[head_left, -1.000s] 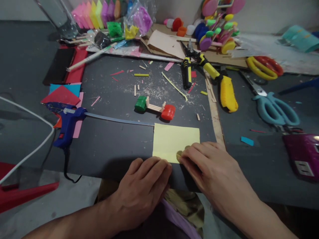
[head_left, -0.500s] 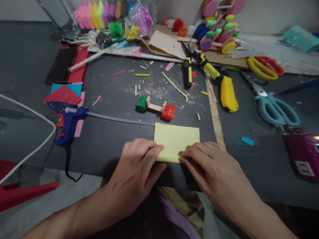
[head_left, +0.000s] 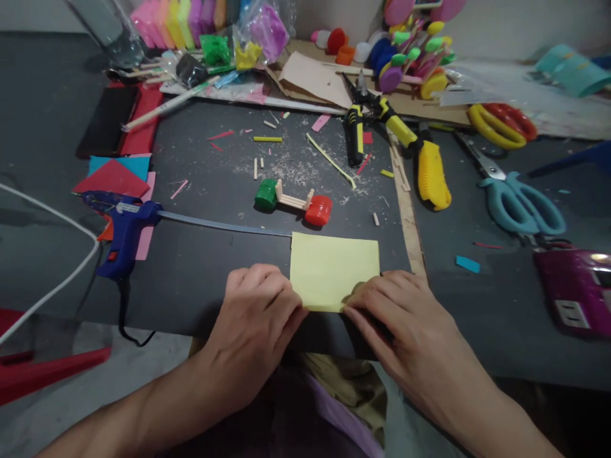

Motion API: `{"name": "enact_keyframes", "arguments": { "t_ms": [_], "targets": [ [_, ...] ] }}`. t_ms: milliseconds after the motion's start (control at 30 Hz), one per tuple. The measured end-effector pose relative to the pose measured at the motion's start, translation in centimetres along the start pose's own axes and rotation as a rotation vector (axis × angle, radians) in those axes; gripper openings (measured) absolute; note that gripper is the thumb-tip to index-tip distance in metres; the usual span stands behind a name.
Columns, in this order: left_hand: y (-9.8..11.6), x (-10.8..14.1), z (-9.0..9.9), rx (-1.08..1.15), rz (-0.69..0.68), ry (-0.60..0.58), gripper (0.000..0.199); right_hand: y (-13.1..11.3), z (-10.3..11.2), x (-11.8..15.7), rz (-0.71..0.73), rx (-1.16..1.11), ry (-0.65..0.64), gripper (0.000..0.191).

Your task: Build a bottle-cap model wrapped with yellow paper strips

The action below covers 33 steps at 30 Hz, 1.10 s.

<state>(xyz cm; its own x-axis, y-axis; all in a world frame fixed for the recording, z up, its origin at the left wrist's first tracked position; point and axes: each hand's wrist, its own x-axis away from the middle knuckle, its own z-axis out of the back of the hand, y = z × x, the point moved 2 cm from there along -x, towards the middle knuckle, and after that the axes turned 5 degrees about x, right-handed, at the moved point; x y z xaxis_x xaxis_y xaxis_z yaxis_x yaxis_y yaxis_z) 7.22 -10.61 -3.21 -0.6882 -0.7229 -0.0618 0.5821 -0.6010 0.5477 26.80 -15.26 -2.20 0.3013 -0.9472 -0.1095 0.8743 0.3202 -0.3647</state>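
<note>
A pale yellow sheet of paper (head_left: 335,264) lies flat near the front edge of the dark table. At its lower left corner, my left hand (head_left: 260,312) pinches the near edge between thumb and fingers. My right hand (head_left: 398,312) grips the same edge at the lower right, its thumb and fingertips together. A narrow fold seems to run along that near edge. Just beyond the paper sits a small piece of joined wooden sticks (head_left: 292,200) with a green cap (head_left: 266,194) on one end and a red cap (head_left: 318,210) on the other.
To the left lies a blue glue gun (head_left: 123,232) with a long glue stick. Yellow-black pliers (head_left: 356,133), a yellow cutter (head_left: 433,175) and blue-handled scissors (head_left: 522,207) rest to the right. Scraps and dust dot the middle. A purple box (head_left: 573,289) stands at far right.
My left hand has slid down to the paper's lower left corner, and its thumb has closed against the fingers. My right hand stays nearly in place. The whole view has shifted slightly.
</note>
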Motion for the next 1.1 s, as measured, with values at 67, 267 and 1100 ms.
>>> {"name": "enact_keyframes", "arguments": {
  "t_ms": [67, 267, 1100],
  "targets": [
    [-0.1, -0.1, 0.0, -0.038, 0.009, 0.006, 0.021, 0.0, -0.1, 0.0, 0.003, 0.045, 0.013, 0.018],
    [-0.2, -0.6, -0.1, -0.174, -0.01, 0.036, 0.025, -0.2, -0.5, -0.1, -0.007, 0.126, 0.014, 0.021],
    [-0.8, -0.7, 0.0, -0.18, 0.033, 0.104, 0.028, -0.4, -0.7, -0.3, -0.016, 0.205, -0.006, 0.021]
  ]
}}
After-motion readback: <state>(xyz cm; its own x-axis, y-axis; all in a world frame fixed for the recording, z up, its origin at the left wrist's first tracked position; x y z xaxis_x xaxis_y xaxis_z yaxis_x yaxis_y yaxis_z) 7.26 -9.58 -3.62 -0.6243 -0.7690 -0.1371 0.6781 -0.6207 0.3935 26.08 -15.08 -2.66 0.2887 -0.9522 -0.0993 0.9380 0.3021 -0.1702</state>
